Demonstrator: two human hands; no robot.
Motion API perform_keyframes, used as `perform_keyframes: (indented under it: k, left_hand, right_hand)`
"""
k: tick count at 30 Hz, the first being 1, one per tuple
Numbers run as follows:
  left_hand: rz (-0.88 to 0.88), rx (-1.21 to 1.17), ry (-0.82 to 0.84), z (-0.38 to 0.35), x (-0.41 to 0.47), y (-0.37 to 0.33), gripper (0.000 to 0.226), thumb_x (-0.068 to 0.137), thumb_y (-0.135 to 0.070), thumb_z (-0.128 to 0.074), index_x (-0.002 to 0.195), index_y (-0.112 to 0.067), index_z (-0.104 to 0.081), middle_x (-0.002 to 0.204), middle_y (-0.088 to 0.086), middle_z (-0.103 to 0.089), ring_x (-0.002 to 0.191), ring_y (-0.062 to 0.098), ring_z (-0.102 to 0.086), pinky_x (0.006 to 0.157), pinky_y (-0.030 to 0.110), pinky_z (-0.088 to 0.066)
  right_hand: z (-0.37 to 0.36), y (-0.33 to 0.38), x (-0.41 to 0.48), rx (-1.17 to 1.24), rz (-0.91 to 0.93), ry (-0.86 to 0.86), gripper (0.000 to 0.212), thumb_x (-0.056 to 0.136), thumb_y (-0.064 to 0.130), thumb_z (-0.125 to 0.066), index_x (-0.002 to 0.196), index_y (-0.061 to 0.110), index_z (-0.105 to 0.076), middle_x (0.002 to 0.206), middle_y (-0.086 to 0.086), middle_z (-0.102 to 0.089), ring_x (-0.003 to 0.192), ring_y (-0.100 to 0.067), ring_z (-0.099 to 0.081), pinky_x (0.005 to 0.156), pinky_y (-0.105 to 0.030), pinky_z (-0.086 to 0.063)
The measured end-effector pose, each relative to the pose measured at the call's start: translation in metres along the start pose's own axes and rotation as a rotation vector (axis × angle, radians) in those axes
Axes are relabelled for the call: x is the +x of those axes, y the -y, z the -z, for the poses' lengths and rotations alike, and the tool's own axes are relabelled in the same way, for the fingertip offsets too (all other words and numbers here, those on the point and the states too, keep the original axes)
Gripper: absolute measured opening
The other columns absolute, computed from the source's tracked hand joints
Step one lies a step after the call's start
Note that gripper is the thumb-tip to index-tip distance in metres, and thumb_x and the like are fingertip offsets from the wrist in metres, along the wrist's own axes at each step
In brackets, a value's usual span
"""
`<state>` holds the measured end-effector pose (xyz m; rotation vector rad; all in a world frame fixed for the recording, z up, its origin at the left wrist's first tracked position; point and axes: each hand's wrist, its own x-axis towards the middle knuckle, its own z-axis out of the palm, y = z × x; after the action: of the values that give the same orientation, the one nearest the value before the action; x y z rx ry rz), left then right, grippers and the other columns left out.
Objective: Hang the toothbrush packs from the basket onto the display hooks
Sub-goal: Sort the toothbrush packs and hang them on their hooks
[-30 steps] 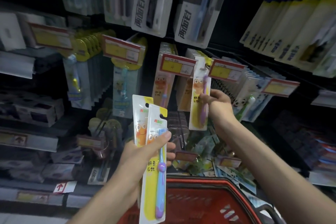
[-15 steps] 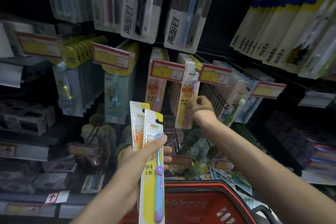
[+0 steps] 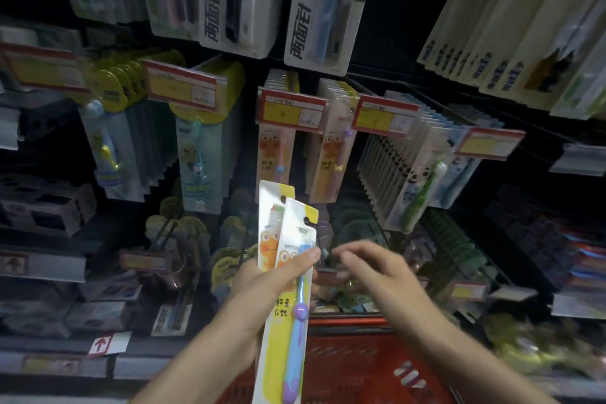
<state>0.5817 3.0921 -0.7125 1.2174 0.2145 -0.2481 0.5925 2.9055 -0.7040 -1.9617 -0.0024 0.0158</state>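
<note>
My left hand point(image 3: 278, 275) grips two yellow-and-white toothbrush packs point(image 3: 288, 305) upright in front of the shelf; the front one carries a blue brush with a purple knob. My right hand point(image 3: 370, 264) is empty and blurred, fingers loosely curled, just right of those packs and not touching them. A matching pack point(image 3: 329, 161) with a pink brush hangs at the front of its display hook point(image 3: 352, 110), under a red-and-yellow price tag point(image 3: 383, 116). The red basket point(image 3: 354, 364) sits below both hands.
More packs hang on the hook to the left point(image 3: 278, 141). Panda toothbrush packs point(image 3: 410, 174) fill the hook to the right. Large boxed brushes point(image 3: 314, 6) hang above. Lower shelves hold dim, crowded goods.
My right hand let go of the pack on the hook and dropped down toward my left hand. The pack now hangs on the hook. The camera tilted up slightly.
</note>
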Motion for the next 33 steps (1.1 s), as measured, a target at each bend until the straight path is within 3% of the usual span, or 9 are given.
perform_keyframes:
  k: [5, 9, 13, 20, 24, 26, 28, 31, 33]
  left_hand:
    - [0.010, 0.027, 0.027, -0.013, 0.000, 0.016, 0.031, 0.077, -0.023, -0.086, 0.103, -0.008, -0.080, 0.095, 0.016, -0.081, 0.078, 0.027, -0.077, 0.065, 0.032, -0.062]
    - [0.008, 0.056, 0.009, -0.021, 0.000, 0.027, 0.035, 0.072, -0.030, -0.086, 0.101, -0.009, -0.081, 0.097, 0.019, -0.080, 0.081, 0.033, -0.077, 0.071, 0.039, -0.061]
    - [-0.010, 0.066, 0.001, -0.029, 0.001, 0.032, 0.023, 0.080, -0.024, -0.084, 0.097, -0.008, -0.082, 0.093, 0.024, -0.078, 0.072, 0.035, -0.074, 0.073, 0.047, -0.063]
    - [-0.041, 0.088, -0.003, -0.028, 0.007, 0.021, 0.041, 0.084, -0.033, -0.083, 0.107, 0.000, -0.076, 0.096, 0.025, -0.078, 0.084, 0.042, -0.077, 0.085, 0.063, -0.061]
    - [-0.074, 0.039, -0.110, -0.020, 0.014, 0.009, 0.029, 0.096, -0.027, -0.072, 0.103, 0.001, -0.072, 0.080, 0.020, -0.070, 0.068, 0.032, -0.073, 0.070, 0.046, -0.066]
    - [-0.082, 0.012, -0.148, -0.017, 0.015, 0.003, 0.029, 0.099, -0.021, -0.066, 0.108, 0.007, -0.068, 0.079, 0.021, -0.066, 0.061, 0.026, -0.069, 0.059, 0.038, -0.065]
    - [-0.082, -0.008, -0.152, -0.014, 0.015, 0.000, 0.028, 0.099, -0.019, -0.064, 0.109, 0.008, -0.066, 0.081, 0.021, -0.066, 0.062, 0.026, -0.069, 0.059, 0.038, -0.065]
    - [-0.087, 0.001, -0.133, -0.013, 0.012, -0.001, 0.027, 0.098, -0.019, -0.066, 0.108, 0.006, -0.068, 0.080, 0.021, -0.068, 0.066, 0.030, -0.070, 0.064, 0.041, -0.065]
    - [-0.088, -0.017, -0.110, -0.013, 0.010, -0.001, 0.026, 0.097, -0.018, -0.067, 0.108, 0.006, -0.067, 0.076, 0.019, -0.067, 0.068, 0.032, -0.069, 0.072, 0.048, -0.064]
  right_hand:
    - [-0.009, -0.022, -0.037, 0.331, -0.138, 0.119, 0.035, 0.085, 0.046, -0.077, 0.104, 0.017, -0.078, 0.101, -0.014, -0.078, 0.089, -0.025, -0.075, 0.083, -0.038, -0.059]
    - [-0.011, -0.026, -0.037, 0.344, -0.100, 0.116, 0.039, 0.074, 0.027, -0.089, 0.108, 0.014, -0.074, 0.095, -0.011, -0.078, 0.085, -0.020, -0.075, 0.073, -0.030, -0.060]
    - [-0.013, -0.031, -0.033, 0.448, -0.189, 0.090, 0.037, 0.080, 0.009, -0.086, 0.110, 0.001, -0.067, 0.102, -0.030, -0.071, 0.085, -0.030, -0.076, 0.075, -0.035, -0.064]
    - [-0.011, -0.032, -0.023, 0.609, -0.183, 0.071, 0.030, 0.083, 0.011, -0.081, 0.104, 0.004, -0.061, 0.091, -0.021, -0.074, 0.072, -0.023, -0.072, 0.063, -0.027, -0.056]
    - [0.002, -0.022, -0.013, 0.417, -0.085, -0.016, 0.019, 0.096, 0.013, -0.070, 0.113, 0.007, -0.064, 0.102, -0.007, -0.080, 0.093, -0.022, -0.077, 0.079, -0.031, -0.059]
    - [0.009, -0.014, -0.003, 0.278, 0.017, -0.078, 0.011, 0.100, 0.016, -0.066, 0.110, 0.012, -0.067, 0.100, -0.002, -0.080, 0.094, -0.015, -0.076, 0.077, -0.023, -0.057]
    - [0.013, -0.007, 0.010, 0.166, 0.105, -0.109, 0.006, 0.102, 0.017, -0.064, 0.106, 0.015, -0.068, 0.099, -0.001, -0.078, 0.092, -0.014, -0.074, 0.074, -0.025, -0.056]
    - [0.013, 0.003, 0.029, 0.066, 0.156, -0.141, 0.006, 0.103, 0.020, -0.064, 0.105, 0.018, -0.069, 0.098, -0.005, -0.077, 0.095, -0.028, -0.073, 0.082, -0.047, -0.059]
    - [0.016, 0.013, 0.042, 0.041, 0.159, -0.158, 0.007, 0.102, 0.021, -0.064, 0.107, 0.020, -0.069, 0.098, -0.005, -0.078, 0.095, -0.027, -0.073, 0.084, -0.046, -0.060]
